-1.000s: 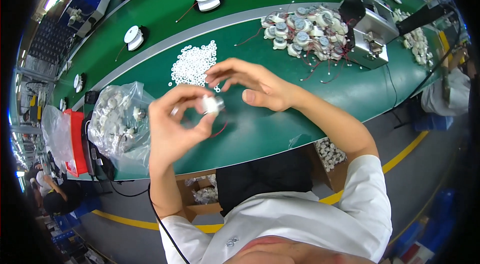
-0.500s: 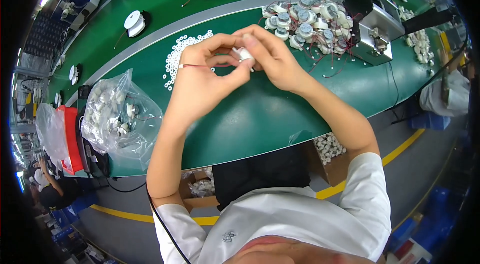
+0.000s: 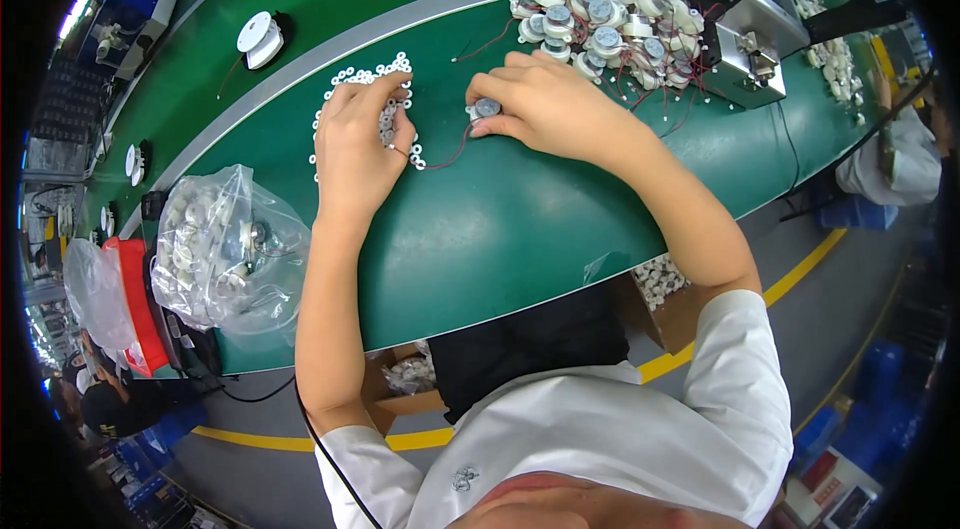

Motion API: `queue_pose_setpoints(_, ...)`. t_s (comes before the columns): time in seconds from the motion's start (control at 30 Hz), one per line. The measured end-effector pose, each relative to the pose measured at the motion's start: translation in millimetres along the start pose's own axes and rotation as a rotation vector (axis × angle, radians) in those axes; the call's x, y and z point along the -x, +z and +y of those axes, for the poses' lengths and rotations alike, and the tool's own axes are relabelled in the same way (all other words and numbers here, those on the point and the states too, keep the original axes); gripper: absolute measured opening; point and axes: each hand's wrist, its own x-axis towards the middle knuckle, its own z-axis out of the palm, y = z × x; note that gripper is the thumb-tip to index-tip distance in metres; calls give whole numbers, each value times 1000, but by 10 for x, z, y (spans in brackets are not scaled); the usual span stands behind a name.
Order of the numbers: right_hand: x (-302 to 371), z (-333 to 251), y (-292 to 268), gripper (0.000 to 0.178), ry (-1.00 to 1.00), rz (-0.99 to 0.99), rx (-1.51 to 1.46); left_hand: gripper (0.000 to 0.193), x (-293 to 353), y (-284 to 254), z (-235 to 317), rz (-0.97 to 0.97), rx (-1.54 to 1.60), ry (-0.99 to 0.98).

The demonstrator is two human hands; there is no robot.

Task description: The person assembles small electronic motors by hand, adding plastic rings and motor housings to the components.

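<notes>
My right hand (image 3: 555, 109) pinches a small motor (image 3: 487, 108) with a grey round face and white housing, just above the green table (image 3: 480, 239). From the motor, a thin red wire (image 3: 455, 157) runs left to the thumb of my left hand (image 3: 360, 134). That hand curves over a spread of small white ring washers (image 3: 400, 64), thumb and index finger apart. Washers show in the gap between them, and its other fingers are partly hidden. Beyond my right hand lies a heap of similar motors (image 3: 605, 29) with red wires.
A clear plastic bag of parts (image 3: 225, 249) sits at the left, beside a red bin (image 3: 138, 304). A metal fixture (image 3: 745, 54) stands right of the heap. White spool-like parts (image 3: 262, 39) stand along the far green strip. Below the table edge is a carton of white parts (image 3: 660, 284).
My hands, together around a white part before, have parted. The left has moved left and down onto the washers; the right now holds the motor with its grey face showing.
</notes>
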Motion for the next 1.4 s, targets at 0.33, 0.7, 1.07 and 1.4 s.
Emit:
queue_pose_setpoints(0.33, -63, 82, -20, 22, -125, 46, -137, 42, 34, 123, 13, -27, 92, 44)
queue_pose_setpoints(0.7, -257, 50, 121, 38, 296, 54, -391, 47, 42, 249, 60, -53, 231, -51)
queue_pose_setpoints(1.07, -258, 192, 140, 39, 331, -73, -562, 76, 85, 212, 172, -34, 127, -68)
queue_pose_setpoints(1.4, -220, 105, 125, 25, 129, -33, -450, 76, 117, 268, 111, -6, 183, -50)
